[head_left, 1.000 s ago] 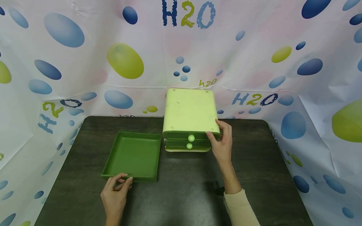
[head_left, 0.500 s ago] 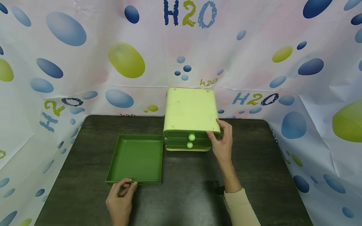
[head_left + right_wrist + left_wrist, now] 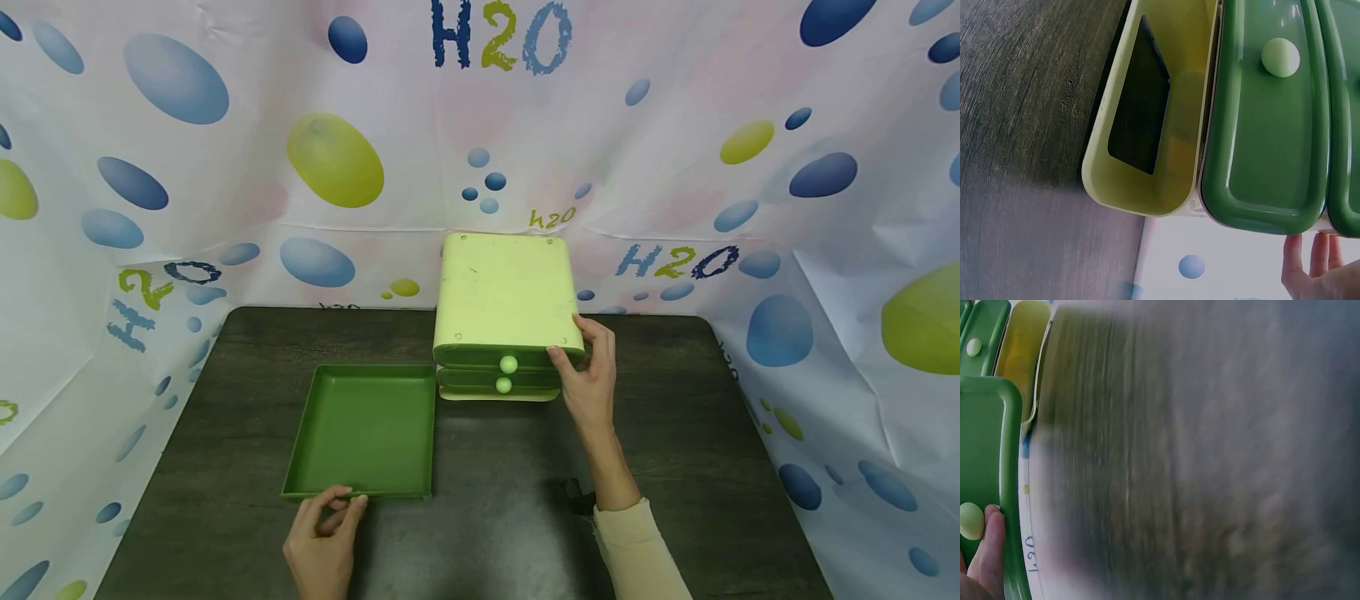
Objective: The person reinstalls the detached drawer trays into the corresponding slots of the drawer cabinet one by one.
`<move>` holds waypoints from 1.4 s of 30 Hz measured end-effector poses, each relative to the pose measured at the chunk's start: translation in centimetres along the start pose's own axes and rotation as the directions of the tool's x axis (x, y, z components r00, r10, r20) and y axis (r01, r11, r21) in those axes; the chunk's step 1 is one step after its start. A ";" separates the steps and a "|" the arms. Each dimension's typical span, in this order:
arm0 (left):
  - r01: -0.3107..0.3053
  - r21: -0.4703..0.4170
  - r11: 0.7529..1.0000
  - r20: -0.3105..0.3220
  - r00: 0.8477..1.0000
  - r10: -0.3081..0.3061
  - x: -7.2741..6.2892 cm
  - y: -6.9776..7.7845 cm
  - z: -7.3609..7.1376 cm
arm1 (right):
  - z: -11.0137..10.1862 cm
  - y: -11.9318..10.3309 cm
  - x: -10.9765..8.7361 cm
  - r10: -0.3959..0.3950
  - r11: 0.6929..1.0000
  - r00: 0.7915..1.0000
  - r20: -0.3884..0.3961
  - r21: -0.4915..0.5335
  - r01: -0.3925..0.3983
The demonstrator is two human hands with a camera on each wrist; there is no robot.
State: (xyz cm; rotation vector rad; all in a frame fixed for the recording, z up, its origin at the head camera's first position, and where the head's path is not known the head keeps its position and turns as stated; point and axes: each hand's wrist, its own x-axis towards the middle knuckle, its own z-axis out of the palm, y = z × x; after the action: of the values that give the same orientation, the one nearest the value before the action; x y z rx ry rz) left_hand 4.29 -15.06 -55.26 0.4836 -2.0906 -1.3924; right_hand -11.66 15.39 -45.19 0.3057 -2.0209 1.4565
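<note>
A green drawer (image 3: 367, 429) lies level at the left of the table, its pale knob (image 3: 971, 520) on its front. My left hand (image 3: 322, 542) holds the drawer at this knob, with fingers (image 3: 992, 544) beside the knob in the left wrist view. Whether the drawer touches the table I cannot tell. Just right of it, at the back, stands a light green drawer cabinet (image 3: 510, 292). My right hand (image 3: 588, 379) grips the cabinet's right front corner, thumb in front. Two drawers (image 3: 1272, 125) sit in the cabinet. Below them an open slot (image 3: 1147, 194) shows a cut-out in its floor.
A dark wood table (image 3: 697, 467) bears it all. Behind and on both sides hangs a white curtain (image 3: 675, 167) with blue and green spots. A small black object (image 3: 577, 497) lies beside my right forearm.
My left hand has brought the green drawer a little to the right and toward me, and the drawer has turned slightly straighter. My right hand stays on the cabinet.
</note>
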 end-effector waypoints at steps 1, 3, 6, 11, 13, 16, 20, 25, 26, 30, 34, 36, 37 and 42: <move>0.008 0.012 1.000 -0.007 1.000 -0.008 -0.3 -0.4 0.0 | 0.0 0.0 0.0 0.002 1.000 1.000 0.003 -0.001 -0.002; 0.020 0.030 0.999 -0.019 1.000 -0.020 -0.9 -0.2 -0.1 | 0.0 -0.1 0.0 0.009 1.000 1.000 0.008 0.000 -0.009; 0.048 0.057 0.997 -0.039 0.998 -0.046 -1.7 0.0 -0.2 | 0.0 -0.1 0.1 0.025 1.000 1.000 0.008 0.006 -0.025; 0.048 0.078 0.996 -0.058 0.997 -0.043 -2.3 -0.1 -0.3 | 0.0 -0.3 0.2 0.041 0.999 0.999 0.004 0.010 -0.041; 0.041 0.072 0.997 -0.067 0.997 -0.037 -2.5 -0.2 -0.3 | 0.0 -0.3 0.2 0.042 0.999 0.999 0.004 0.006 -0.042; 0.036 0.059 0.998 -0.077 0.997 -0.031 -2.9 -0.3 -0.4 | 0.0 -0.3 0.1 0.039 0.999 0.999 0.005 0.002 -0.039; 0.016 0.057 0.998 -0.087 0.996 -0.011 -3.2 -0.3 -0.4 | 0.1 -0.3 0.1 0.031 1.000 1.000 0.001 0.001 -0.031; -0.018 0.051 0.999 -0.102 0.995 0.023 -3.4 -0.4 -0.4 | 0.2 -0.2 0.0 0.028 1.000 1.000 -0.005 -0.002 -0.028; -0.026 0.047 0.999 -0.106 0.994 0.031 -3.4 -0.4 -0.4 | 0.1 -0.2 0.0 0.028 1.000 1.000 -0.005 -0.005 -0.028; -0.057 0.039 0.998 -0.118 0.991 0.062 -3.6 -0.3 -0.2 | 0.1 -0.2 0.0 0.033 0.999 0.999 -0.006 -0.002 -0.033; -0.059 0.057 0.997 -0.114 0.991 0.065 -4.2 -0.2 -0.1 | 0.1 -0.1 0.0 0.032 0.999 0.999 -0.010 0.000 -0.032; -0.054 0.071 0.996 -0.106 0.992 0.062 -4.5 -0.1 0.0 | 0.1 -0.1 0.0 0.031 1.000 0.999 -0.012 0.000 -0.031; -0.052 0.075 0.996 -0.103 0.993 0.060 -4.6 -0.1 0.0 | 0.1 0.0 0.0 0.032 0.999 0.999 -0.012 0.001 -0.032; -0.056 0.078 0.995 -0.087 0.994 0.063 -5.2 -0.1 0.4 | 0.1 0.0 -0.1 0.035 0.999 0.999 -0.010 -0.002 -0.035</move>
State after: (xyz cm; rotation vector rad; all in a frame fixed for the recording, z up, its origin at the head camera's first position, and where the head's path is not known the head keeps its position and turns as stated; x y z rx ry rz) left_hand 8.00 -11.82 -56.81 0.5011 -2.0735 -1.2393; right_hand -11.66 15.30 -45.26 0.2632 -2.0298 1.4738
